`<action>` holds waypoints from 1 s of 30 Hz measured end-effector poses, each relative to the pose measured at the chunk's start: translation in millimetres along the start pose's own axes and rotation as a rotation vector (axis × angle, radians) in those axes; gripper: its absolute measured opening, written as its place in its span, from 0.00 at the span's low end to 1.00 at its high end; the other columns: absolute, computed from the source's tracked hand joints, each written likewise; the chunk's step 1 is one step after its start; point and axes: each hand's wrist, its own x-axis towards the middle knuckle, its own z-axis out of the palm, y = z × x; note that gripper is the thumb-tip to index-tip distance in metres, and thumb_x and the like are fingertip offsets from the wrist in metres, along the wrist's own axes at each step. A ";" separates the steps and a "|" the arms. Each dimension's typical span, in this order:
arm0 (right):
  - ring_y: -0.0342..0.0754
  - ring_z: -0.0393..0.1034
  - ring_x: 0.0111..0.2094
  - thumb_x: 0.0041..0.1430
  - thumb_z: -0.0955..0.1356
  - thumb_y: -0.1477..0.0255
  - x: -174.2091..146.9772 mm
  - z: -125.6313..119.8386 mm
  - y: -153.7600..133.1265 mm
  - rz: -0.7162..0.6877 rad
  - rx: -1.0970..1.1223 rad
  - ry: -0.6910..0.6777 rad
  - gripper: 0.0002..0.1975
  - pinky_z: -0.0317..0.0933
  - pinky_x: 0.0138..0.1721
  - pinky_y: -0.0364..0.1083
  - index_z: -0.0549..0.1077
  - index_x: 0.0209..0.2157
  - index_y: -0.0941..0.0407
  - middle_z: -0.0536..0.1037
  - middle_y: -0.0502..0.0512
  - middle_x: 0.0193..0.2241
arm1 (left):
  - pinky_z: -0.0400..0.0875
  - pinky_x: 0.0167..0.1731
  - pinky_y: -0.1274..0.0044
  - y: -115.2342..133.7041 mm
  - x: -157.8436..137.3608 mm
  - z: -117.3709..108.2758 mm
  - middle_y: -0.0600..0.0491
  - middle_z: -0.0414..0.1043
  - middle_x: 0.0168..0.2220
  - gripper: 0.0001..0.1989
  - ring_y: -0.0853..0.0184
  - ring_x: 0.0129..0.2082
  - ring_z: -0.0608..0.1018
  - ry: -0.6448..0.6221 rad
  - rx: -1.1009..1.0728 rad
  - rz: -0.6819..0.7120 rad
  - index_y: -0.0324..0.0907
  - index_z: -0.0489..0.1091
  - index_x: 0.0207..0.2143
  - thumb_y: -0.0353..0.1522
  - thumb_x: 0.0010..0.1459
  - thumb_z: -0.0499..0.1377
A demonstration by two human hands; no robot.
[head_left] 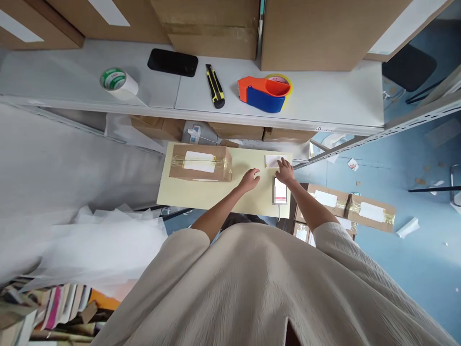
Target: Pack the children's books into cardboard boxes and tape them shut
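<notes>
My left hand hovers over the pale yellow tabletop, its fingers loosely curved with a gap to the thumb and nothing in them. To its left lies a taped cardboard box with a white label on top. My right hand reaches to a white paper slip with a yellow mark; its fingers are apart and the fingertips lie over the slip's right part. Just below that hand is a phone with a lit screen and a cable.
On the grey shelf ahead stand a tape roll, a dark phone, a utility knife and a tape dispenser. Labelled boxes are stacked at the right. White sheets lie at the left.
</notes>
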 end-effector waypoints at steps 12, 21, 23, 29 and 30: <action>0.75 0.65 0.70 0.71 0.64 0.73 -0.7 1.2 6.8 -0.074 -0.126 0.043 0.32 0.55 0.72 0.73 0.72 0.73 0.62 0.72 0.77 0.73 | 0.79 0.66 0.62 -10.6 -3.2 16.6 0.40 0.77 0.69 0.19 0.51 0.67 0.82 -0.024 -0.049 -0.121 0.43 0.77 0.64 0.32 0.75 0.57; 0.74 0.66 0.67 0.70 0.65 0.72 -3.4 -19.5 5.1 -0.108 -0.097 0.108 0.28 0.54 0.72 0.72 0.78 0.68 0.56 0.79 0.73 0.64 | 0.79 0.66 0.61 -5.4 9.5 16.0 0.39 0.79 0.67 0.18 0.51 0.65 0.83 -0.010 -0.041 -0.099 0.43 0.78 0.62 0.31 0.74 0.58; 0.74 0.62 0.71 0.71 0.67 0.69 -0.4 -21.9 5.0 -0.063 -0.059 0.200 0.29 0.54 0.73 0.73 0.74 0.71 0.56 0.72 0.73 0.72 | 0.78 0.66 0.62 -0.5 15.1 16.9 0.39 0.79 0.68 0.18 0.52 0.65 0.83 -0.014 -0.058 -0.085 0.42 0.78 0.62 0.30 0.74 0.58; 0.69 0.74 0.64 0.69 0.66 0.63 17.2 -14.9 6.1 0.065 0.260 0.217 0.41 0.71 0.65 0.67 0.60 0.80 0.58 0.75 0.74 0.68 | 0.77 0.67 0.62 8.3 27.4 18.0 0.42 0.79 0.67 0.18 0.54 0.64 0.83 -0.004 -0.090 -0.084 0.43 0.78 0.61 0.29 0.73 0.58; 0.68 0.75 0.62 0.70 0.65 0.63 18.3 -13.2 5.4 0.075 0.286 0.223 0.41 0.72 0.64 0.67 0.59 0.80 0.58 0.77 0.74 0.66 | 0.77 0.66 0.63 8.1 27.8 17.2 0.42 0.79 0.67 0.18 0.54 0.64 0.83 -0.008 -0.094 -0.083 0.43 0.78 0.61 0.30 0.74 0.58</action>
